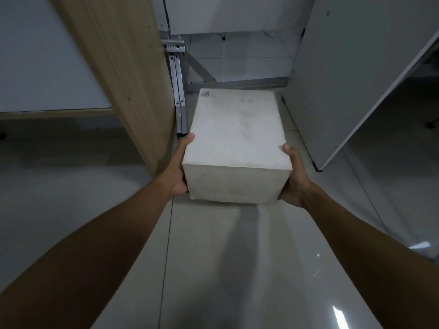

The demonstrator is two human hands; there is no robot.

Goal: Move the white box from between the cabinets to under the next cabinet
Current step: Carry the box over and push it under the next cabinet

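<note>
head view: the white box (236,141) sits in the gap between a wood-edged cabinet (114,67) on the left and a white cabinet (337,74) on the right, with its near end towards the camera. the left hand (177,169) is pressed flat against the box's left side, thumb up at the top edge, the other fingers hidden behind or under the box. the right hand (293,179) clasps the right near corner the same way, thumb on the top edge. whether the box rests on the tiled floor (213,269) or is just off it cannot be told. metal legs (178,91) stand just left of the box's far end, and a small mark (205,93) sits on its far left corner.
</note>
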